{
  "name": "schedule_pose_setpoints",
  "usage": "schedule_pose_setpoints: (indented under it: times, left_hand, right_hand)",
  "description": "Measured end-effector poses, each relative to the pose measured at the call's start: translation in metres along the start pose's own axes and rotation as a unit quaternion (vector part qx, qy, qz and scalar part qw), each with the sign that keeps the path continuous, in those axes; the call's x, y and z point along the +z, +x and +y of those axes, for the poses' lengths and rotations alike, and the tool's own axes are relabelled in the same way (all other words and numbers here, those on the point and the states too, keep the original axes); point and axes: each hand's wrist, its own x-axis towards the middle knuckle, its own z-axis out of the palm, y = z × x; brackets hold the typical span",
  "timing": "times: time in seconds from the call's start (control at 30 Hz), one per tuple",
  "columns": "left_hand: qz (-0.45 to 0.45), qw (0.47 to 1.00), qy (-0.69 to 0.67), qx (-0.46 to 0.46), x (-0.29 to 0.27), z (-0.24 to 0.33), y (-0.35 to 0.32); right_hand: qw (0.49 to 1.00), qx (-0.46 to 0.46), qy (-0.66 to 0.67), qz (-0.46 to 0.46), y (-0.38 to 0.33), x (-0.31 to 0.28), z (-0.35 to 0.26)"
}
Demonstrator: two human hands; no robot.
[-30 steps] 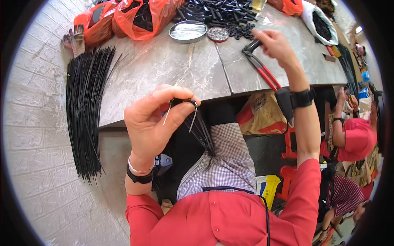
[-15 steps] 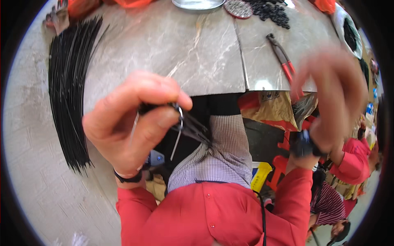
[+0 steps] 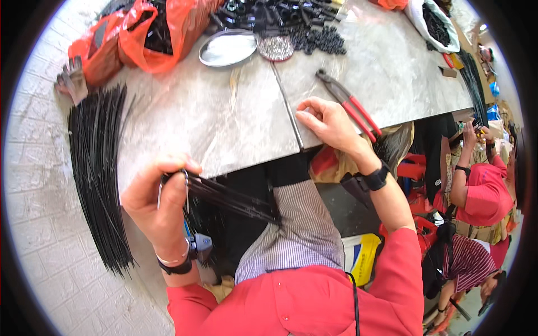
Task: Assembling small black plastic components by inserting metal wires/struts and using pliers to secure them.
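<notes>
My left hand [image 3: 156,196], at the table's front edge, pinches one end of a small bundle of thin black strips [image 3: 232,200]. The bundle slants down to the right over my lap. Bright bent metal wire [image 3: 186,185] shows at the pinching fingers; how it joins the strips is hidden. My right hand [image 3: 333,126] is over the front of the grey table, fingers loosely curled and a little apart, with nothing visible in them. Beside it lie pliers [image 3: 350,106] with red handles and dark jaws.
A long sheaf of black strips [image 3: 98,179] lies at the left. Farther back are orange bags [image 3: 162,61], a shiny round dish [image 3: 227,49], a dish of small silvery pieces [image 3: 276,49] and black parts [image 3: 319,40]. A seam [image 3: 288,106] crosses the table. People in red work at the right.
My right hand has come left and forward over the table, beside the pliers. My left hand has moved slightly left and down with the bundle. The view has shifted, showing more of the table's back.
</notes>
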Motion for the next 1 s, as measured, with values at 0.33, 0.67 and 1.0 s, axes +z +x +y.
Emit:
schedule_pose_setpoints:
  times: [0.33, 0.67, 1.0]
  left_hand:
    - [-0.026, 0.999, -0.025, 0.001, 0.015, -0.001, 0.014]
    - [0.008, 0.999, 0.027, -0.034, 0.011, -0.001, 0.009]
    - [0.016, 1.0, -0.013, -0.015, 0.012, -0.016, 0.009]
  right_hand:
    - [0.965, 0.024, -0.241, 0.1, 0.112, -0.088, 0.022]
    - [0.923, 0.078, -0.365, 0.095, 0.142, -0.021, 0.036]
    - [0.906, 0.072, -0.4, 0.118, 0.14, -0.019, 0.023]
